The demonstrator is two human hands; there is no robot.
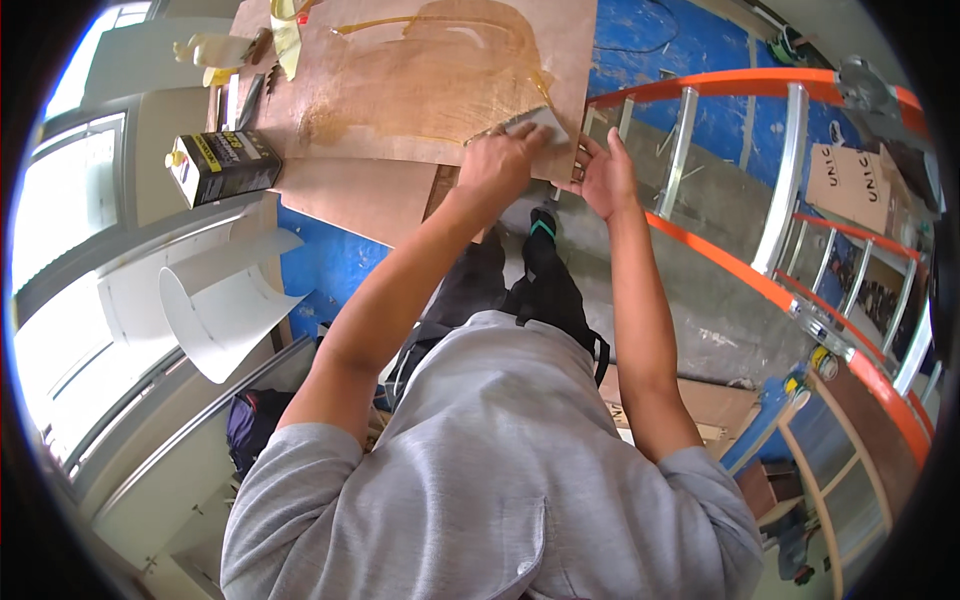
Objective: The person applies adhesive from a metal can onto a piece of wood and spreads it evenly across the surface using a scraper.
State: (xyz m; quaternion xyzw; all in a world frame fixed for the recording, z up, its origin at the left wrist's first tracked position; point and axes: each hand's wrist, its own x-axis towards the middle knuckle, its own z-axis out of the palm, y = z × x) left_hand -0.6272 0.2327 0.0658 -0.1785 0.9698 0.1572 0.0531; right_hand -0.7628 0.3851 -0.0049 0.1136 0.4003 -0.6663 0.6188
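My left hand [500, 160] is closed around a flat grey spreader [552, 128], its blade pressed against the plywood board [400, 130] near the board's right front corner. Amber glue [440, 25] lies on the wood in a curved wet streak, with a thinner smeared film around it. Beside that corner my right hand [608, 180] is open, palm turned up and thumb apart. Its fingertips reach to the board's edge; whether they touch its underside is hidden.
A black-and-yellow metal can [225, 165] stands at the board's left, near a hand saw [271, 78]. Orange ladders [720, 255] fill the right side. A curled white sheet [225, 300] leans by the windows. Blue sheeting [335, 255] covers parts of the floor.
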